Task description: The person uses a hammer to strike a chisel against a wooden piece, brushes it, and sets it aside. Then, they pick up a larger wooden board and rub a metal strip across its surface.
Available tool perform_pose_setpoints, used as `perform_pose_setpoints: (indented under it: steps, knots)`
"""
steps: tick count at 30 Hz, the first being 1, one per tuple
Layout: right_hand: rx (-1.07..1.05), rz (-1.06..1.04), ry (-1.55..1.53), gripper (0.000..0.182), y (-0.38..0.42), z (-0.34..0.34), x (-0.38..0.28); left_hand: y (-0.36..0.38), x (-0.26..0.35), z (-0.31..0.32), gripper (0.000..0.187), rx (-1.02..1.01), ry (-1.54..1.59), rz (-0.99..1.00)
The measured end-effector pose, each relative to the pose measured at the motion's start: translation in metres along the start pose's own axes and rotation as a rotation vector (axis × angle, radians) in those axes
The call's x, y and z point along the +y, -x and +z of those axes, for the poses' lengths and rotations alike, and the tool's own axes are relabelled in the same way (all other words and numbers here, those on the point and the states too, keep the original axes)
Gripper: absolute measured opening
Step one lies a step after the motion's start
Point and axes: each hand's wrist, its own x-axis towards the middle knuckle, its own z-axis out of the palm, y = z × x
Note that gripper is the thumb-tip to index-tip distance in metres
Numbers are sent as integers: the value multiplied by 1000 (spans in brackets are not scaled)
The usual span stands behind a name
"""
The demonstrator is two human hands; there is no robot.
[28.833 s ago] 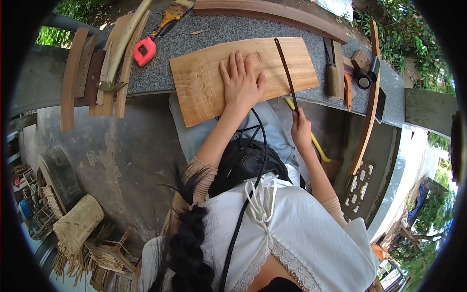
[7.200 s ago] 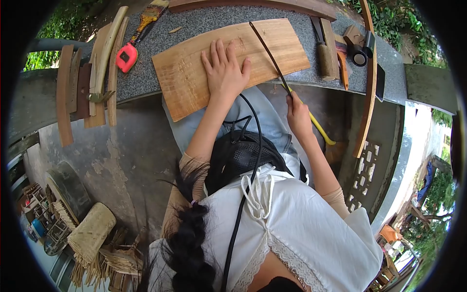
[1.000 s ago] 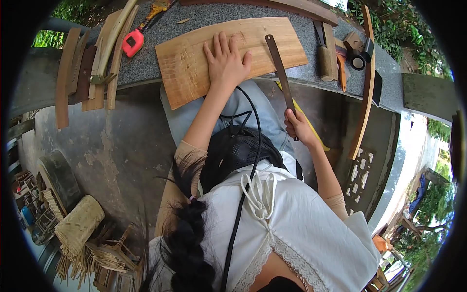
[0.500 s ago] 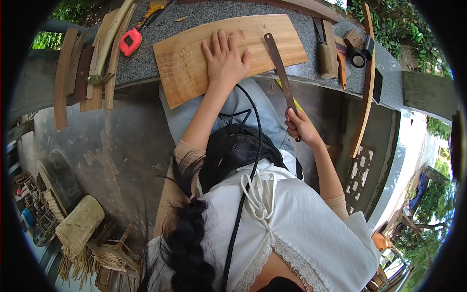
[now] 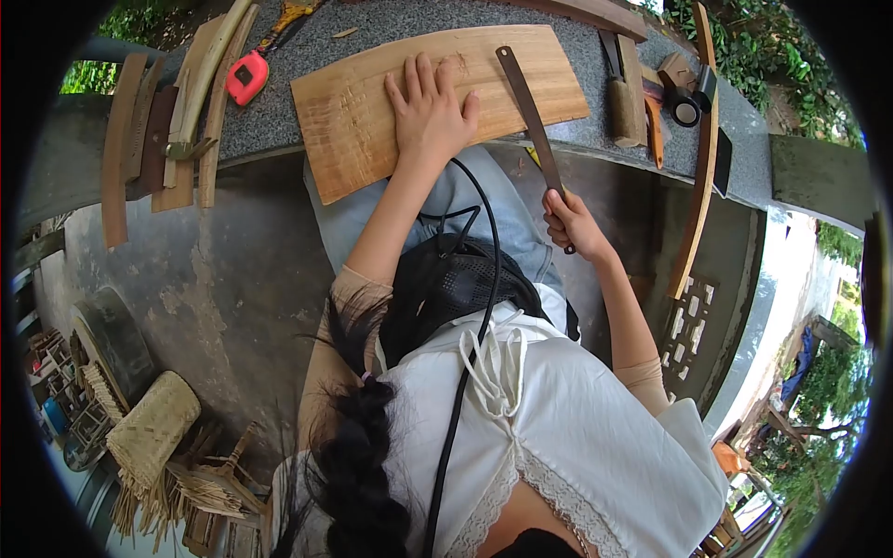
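A broad wooden board point(image 5: 353, 130) with a curved far edge lies on the speckled stone table point(image 5: 381, 17), its near left part jutting over the edge. My left hand point(image 5: 432, 113) rests flat on the board, fingers spread. In my right hand point(image 5: 571, 223), beyond the table's near edge, is the lower end of a long, dark metal strip point(image 5: 528, 107) with a hole at its far tip. The strip's upper part lies over the right part of the board.
Wooden strips point(image 5: 118, 153) stick out past the table edge at left, near a red tape measure point(image 5: 247, 77). At right are a wooden mallet-like block point(image 5: 627, 102), an orange-handled tool point(image 5: 655, 130) and a long curved wooden strip point(image 5: 693, 232). A black cable point(image 5: 493, 232) hangs before me.
My right hand and the dark strip have moved a little away from my body, up the board. My left hand stays in nearly the same place on the board.
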Motion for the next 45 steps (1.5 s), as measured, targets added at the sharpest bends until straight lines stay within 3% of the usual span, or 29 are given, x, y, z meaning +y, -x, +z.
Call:
perform_pose_setpoints:
  steps: [4,12,18,26,28,29,30,32,45]
  knots:
    - [-13,-48,17,32,-22,7,-25,-1,-1,1,62,15,22,-7]
    - [37,17,13,33,5,-1,12,0,-1,-1,62,10,42,10]
    - [-7,-55,100,33,-18,2,-16,0,-2,-1,61,25,44,1]
    - [194,-39,230,35,43,-22,50,-1,-3,-3,54,73,52,-10]
    - [223,-56,166,36,57,-25,62,-5,-5,-10,44,79,210,-35]
    - [245,-67,105,36,59,-26,64,-6,-4,-16,26,171,371,25]
    - [244,-72,104,36,58,-27,64,-5,-1,-21,26,175,368,29]
    - [304,-114,61,36,56,-26,66,1,5,-30,16,-3,516,171]
    - [273,-138,80,36,24,-20,71,-6,38,-22,14,-39,449,418]
